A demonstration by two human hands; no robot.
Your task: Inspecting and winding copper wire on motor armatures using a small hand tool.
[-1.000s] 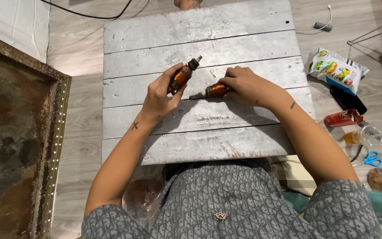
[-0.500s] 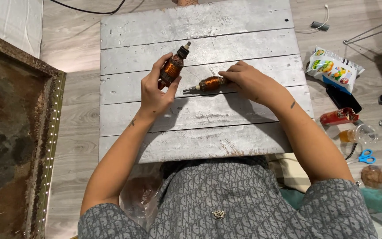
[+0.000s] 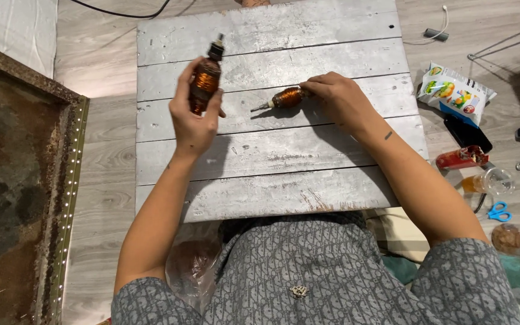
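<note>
- Left hand: grip closed around a copper-wound motor armature, held upright and lifted clear of the table; its dark shaft end points up and away.
- Right hand: fingertips pinched on the near end of a second copper-wound armature, which lies on its side on the table, thin shaft pointing toward the left hand.
- The two armatures are apart, one in the air, one resting on the third plank from the far edge.
- Table is a grey, weathered plank top set low over a wood-look floor.
- Progress, as a judgement: both windings look intact and fully coiled; no loose wire or pulled copper shows on the table, so any work on the coils appears to be at the handling or inspection stage.
- Surroundings: rusty framed panel to the left; to the right on the floor, a snack bag, a black phone, a red lighter-like item, a clear cup, blue-handled scissors.
</note>
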